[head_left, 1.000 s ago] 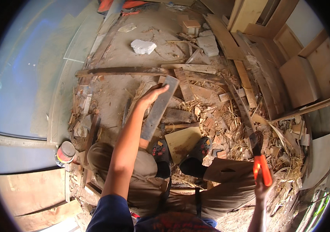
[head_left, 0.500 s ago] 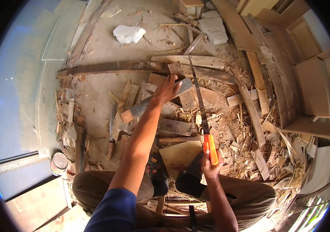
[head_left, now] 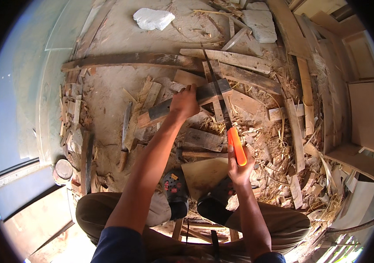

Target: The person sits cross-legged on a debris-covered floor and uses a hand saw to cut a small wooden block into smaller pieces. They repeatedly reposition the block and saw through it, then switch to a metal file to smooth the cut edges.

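Observation:
My left hand [head_left: 185,102] is closed over the top of a wooden block [head_left: 160,110] with a dark upper face and a pale end, lying at a slant over other wood pieces. In my right hand [head_left: 241,170] is a handsaw [head_left: 238,148] with an orange handle. Its long dark blade points away from me and crosses the block near its right end. Whether the teeth touch the wood I cannot tell. Beneath the block's right part, a short board [head_left: 218,110] shows.
A long beam [head_left: 125,60] and a pale plank [head_left: 230,58] lie beyond the block. Wood scraps and shavings cover the right side. A white stone-like lump [head_left: 153,19] lies far off; a knife-like tool [head_left: 126,131] and a small bucket [head_left: 63,171] are at left.
My left hand has moved from fingers spread on the block to a closed grip round it. The saw blade has come left, now crossing the block, and the block has shifted right.

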### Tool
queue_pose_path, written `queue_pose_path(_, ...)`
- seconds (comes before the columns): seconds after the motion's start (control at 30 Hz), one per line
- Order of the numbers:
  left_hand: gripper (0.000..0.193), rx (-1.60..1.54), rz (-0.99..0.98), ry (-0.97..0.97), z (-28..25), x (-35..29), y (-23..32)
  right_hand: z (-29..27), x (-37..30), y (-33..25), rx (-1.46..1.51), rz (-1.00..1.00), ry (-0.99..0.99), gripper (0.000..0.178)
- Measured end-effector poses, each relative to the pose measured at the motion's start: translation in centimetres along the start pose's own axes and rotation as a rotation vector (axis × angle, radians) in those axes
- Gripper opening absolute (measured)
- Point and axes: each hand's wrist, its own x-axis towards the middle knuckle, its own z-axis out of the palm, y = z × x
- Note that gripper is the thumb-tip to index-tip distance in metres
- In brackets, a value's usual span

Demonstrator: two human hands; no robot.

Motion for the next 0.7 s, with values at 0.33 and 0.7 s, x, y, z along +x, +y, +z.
queue_pose_path(0.33, 0.061, -0.015, -0.021, -0.114, -1.8, 0.8, -0.4, -2.3, 0.2, -4.1, -0.147, 0.036, -0.091, 0.023)
queue_pose_path(0.7, 0.063, -0.056, -0.042, -0.083, -1.4, 0.8, 0.0, -3.2, 2.7, -7.4, -0.230, 0.045, -0.177, 0.025)
